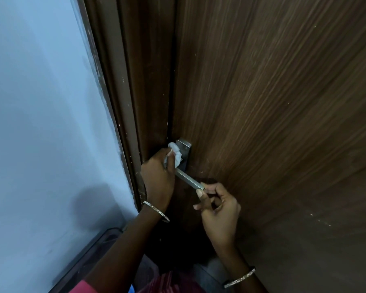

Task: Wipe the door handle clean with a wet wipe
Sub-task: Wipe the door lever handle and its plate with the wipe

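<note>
**Two hands, one handle, one wipe**

In the head view we see the left hand [156, 178] raised against the door [262, 102]. Its fingers [171, 163] are curled round the one crumpled wet wipe [174, 154] and press it where the single door handle [188, 179] meets its metal plate [185, 149]. The right hand [219, 210] comes up from below, thumb and forefinger pinching the lever's free end, the other fingers loosely curled. We count two hands, and the bare lever runs between them.
</note>
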Action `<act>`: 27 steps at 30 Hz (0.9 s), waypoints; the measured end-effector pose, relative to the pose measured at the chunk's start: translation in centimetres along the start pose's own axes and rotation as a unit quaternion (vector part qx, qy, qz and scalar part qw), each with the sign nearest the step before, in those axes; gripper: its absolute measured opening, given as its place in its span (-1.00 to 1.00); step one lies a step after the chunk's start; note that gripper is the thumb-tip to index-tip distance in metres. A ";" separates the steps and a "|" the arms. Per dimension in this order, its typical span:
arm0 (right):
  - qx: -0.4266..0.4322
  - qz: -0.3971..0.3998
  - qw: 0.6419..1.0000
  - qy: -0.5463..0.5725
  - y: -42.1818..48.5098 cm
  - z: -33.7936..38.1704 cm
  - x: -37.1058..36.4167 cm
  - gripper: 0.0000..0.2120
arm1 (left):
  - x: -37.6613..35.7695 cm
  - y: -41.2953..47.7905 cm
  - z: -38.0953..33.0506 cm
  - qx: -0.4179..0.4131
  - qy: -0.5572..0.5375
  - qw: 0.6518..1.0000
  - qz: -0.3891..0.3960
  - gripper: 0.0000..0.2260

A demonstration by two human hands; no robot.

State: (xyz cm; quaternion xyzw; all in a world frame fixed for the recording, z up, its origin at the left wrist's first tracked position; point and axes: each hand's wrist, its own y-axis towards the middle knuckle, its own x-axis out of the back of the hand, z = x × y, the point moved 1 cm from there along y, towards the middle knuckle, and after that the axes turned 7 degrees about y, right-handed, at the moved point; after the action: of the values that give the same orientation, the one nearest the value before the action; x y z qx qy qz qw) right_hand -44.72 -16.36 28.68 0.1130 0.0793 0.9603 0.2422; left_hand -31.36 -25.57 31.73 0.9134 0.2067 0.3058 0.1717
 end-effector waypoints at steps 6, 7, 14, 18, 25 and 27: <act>-0.003 0.006 1.000 0.002 0.0 0.2 0.1 -0.87 | 0.2 -1.2 1.1 0.076 -0.068 0.995 0.016 -0.80; -0.003 0.008 1.000 0.003 0.0 0.3 0.1 -0.87 | 0.4 -1.4 1.2 0.081 -0.071 0.994 0.014 -0.80; -0.004 0.003 1.000 0.010 -0.1 0.2 0.0 -0.85 | 1.5 -2.0 1.4 0.050 -0.051 0.997 0.012 -0.87; 0.000 0.015 1.000 -0.001 0.1 0.3 0.1 -0.88 | 0.6 -0.8 0.6 0.041 -0.028 0.998 0.048 -0.82; 0.007 0.006 1.000 0.005 0.0 0.0 0.2 -0.89 | 0.6 -1.4 1.0 0.062 -0.052 0.995 0.052 -0.81; 0.007 0.010 1.000 0.002 0.1 0.0 0.3 -0.88 | 1.0 -1.9 1.4 0.075 -0.052 0.995 0.036 -0.84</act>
State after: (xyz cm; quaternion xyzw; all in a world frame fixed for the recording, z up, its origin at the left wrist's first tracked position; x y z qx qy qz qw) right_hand -44.99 -16.32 28.72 0.1139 0.0848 0.9625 0.2314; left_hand -30.31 -23.72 30.31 0.9453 0.1867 0.2472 0.1022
